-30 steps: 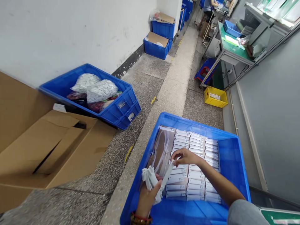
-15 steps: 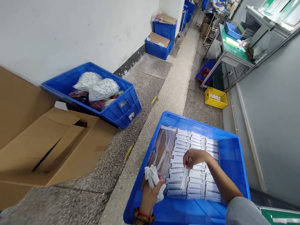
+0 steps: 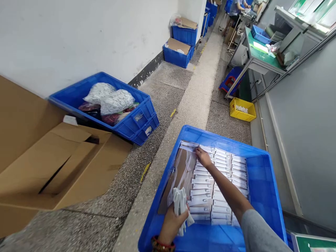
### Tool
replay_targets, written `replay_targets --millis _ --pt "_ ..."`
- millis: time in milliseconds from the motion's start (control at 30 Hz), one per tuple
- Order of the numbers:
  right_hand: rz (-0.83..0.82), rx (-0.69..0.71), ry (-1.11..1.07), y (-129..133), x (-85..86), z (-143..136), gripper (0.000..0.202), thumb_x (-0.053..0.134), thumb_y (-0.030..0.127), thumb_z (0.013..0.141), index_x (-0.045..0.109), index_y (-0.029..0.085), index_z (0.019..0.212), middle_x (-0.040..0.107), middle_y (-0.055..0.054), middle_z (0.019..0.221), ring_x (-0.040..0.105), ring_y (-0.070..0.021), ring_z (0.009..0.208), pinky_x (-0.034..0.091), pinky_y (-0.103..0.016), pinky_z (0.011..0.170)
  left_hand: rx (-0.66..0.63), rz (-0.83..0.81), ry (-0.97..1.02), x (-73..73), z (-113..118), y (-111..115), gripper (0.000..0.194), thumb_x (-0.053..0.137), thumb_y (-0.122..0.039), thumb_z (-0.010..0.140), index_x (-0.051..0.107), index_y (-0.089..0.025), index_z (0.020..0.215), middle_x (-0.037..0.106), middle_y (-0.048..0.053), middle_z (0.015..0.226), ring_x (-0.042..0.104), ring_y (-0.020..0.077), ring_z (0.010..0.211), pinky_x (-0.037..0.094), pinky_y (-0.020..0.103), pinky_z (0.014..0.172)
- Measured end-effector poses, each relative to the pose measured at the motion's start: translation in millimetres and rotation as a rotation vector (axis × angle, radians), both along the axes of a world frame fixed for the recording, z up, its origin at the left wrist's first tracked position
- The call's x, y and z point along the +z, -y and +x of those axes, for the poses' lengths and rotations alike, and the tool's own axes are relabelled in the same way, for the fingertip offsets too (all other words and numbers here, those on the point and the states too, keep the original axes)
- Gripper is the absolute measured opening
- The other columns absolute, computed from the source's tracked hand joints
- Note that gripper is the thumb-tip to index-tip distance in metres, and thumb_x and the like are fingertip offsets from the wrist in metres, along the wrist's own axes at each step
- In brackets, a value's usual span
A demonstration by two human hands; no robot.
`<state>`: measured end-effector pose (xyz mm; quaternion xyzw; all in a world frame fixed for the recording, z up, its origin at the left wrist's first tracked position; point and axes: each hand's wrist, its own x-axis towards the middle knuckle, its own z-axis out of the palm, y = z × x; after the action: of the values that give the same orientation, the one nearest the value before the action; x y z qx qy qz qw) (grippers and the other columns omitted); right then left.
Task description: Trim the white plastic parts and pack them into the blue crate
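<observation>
A large blue bin (image 3: 273,196) holds rows of white strips (image 3: 201,191) lying on brown cardboard (image 3: 165,201). My left hand (image 3: 172,222), with a beaded bracelet at the wrist, is closed around a bunch of white pieces (image 3: 180,201) over the bin's lower left part. At the upper left of the rows, my right hand (image 3: 203,156) pinches the right end of a white strip (image 3: 187,148), just below another strip at the top. Thin, clear plastic (image 3: 187,169) lies on the cardboard between my hands.
An open cardboard box (image 3: 86,168) stands at the left, beside stacked blue bins (image 3: 136,122) with white bags. A yellow bin (image 3: 243,109) sits near a green-topped table (image 3: 262,54). More blue bins (image 3: 177,56) line the wall. A person (image 3: 236,8) works at the back.
My right hand has moved up and left from the middle rows to the top of the left column, with a white strip. My left hand and its bunch have shifted slightly right.
</observation>
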<state>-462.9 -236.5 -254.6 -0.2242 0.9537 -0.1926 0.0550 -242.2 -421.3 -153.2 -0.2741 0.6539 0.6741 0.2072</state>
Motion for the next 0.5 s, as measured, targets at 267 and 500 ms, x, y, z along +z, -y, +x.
replay_targets --millis 267,500 --pt "0.123 0.051 -0.042 12 -3.5 -15 0.022 0.059 0.024 0.096 0.07 0.016 0.114 0.068 -0.012 0.125 0.058 -0.0237 0.115 0.046 -0.036 0.101 -0.043 0.053 -0.003 -5.0 -3 9 0.037 0.074 -0.038 0.06 0.072 -0.014 0.088 0.078 0.012 0.084 0.073 0.031 0.084 0.058 0.035 0.079" --pt "0.141 -0.028 -0.021 33 -5.3 -29 0.023 0.051 0.018 0.099 0.071 0.015 0.108 0.069 -0.014 0.117 0.056 -0.0259 0.112 0.046 -0.039 0.096 0.026 -0.021 0.037 9.9 -9 7 0.034 0.075 -0.042 0.054 0.069 -0.018 0.077 0.077 0.013 0.083 0.074 0.0329 0.085 0.059 0.036 0.08"
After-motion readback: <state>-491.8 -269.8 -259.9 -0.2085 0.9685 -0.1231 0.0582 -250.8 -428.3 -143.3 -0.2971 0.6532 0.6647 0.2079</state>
